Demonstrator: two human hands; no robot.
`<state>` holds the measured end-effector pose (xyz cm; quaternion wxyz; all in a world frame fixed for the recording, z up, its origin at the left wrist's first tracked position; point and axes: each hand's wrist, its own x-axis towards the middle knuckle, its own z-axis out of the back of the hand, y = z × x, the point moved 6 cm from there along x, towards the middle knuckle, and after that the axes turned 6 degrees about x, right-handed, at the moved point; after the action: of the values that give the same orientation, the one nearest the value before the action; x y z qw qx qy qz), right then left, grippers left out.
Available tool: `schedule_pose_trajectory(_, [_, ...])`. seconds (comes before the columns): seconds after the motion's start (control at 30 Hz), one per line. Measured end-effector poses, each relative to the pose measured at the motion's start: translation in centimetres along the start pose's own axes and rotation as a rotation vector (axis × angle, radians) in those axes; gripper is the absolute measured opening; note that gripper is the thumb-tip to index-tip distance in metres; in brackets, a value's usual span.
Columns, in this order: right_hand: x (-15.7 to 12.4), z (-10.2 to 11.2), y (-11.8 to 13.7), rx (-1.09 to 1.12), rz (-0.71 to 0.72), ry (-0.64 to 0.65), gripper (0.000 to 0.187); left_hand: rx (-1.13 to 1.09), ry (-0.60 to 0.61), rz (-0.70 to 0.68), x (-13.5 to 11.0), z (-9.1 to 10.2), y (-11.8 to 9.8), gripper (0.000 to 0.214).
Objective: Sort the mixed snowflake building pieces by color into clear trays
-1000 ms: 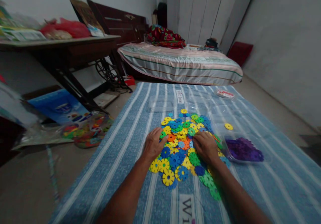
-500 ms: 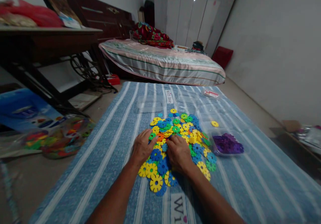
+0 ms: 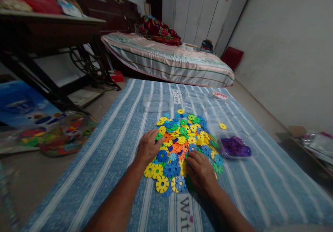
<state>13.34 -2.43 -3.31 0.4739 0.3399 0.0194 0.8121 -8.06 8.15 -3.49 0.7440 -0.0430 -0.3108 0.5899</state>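
Observation:
A heap of flat flower-shaped plastic discs (image 3: 182, 142), yellow, blue, green and orange, lies on a blue striped cloth (image 3: 117, 155). My left hand (image 3: 148, 148) rests palm down on the heap's left edge, fingers spread over the discs. At the heap's near right, my right hand (image 3: 200, 171) lies flat on the discs with its fingers stretched toward the middle. Neither hand visibly holds a disc. A clear tub of purple discs (image 3: 235, 147) stands just right of the heap. One yellow disc (image 3: 222, 126) lies apart beyond the tub.
Clear empty tubs (image 3: 156, 102) sit on the cloth's far part. A bag of coloured pieces (image 3: 65, 135) lies on the floor at left, beside a dark table (image 3: 47, 34). A bed (image 3: 169, 62) stands behind, with a wall at right.
My right hand has drawn back toward me and to the right, from the heap's middle to its near right edge. The left hand has stayed put. The camera view has shifted slightly.

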Motion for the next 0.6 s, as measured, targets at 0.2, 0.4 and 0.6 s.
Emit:
schedule_pose_trajectory(0.2, [-0.4, 2.2, -3.2, -0.136, -0.134, -0.106, 0.017, -0.009, 0.007, 0.000, 0.1, 0.0, 0.1, 0.034])
schedule_pose_trajectory(0.4, [0.1, 0.9, -1.4, -0.047, -0.109, -0.013, 0.020, -0.013, 0.000, 0.000, 0.1, 0.0, 0.1, 0.032])
schedule_pose_trajectory(0.6, [0.3, 1.0, 0.0, 0.126, -0.031, -0.046, 0.022, -0.017, -0.003, -0.029, 0.1, 0.2, 0.1, 0.032])
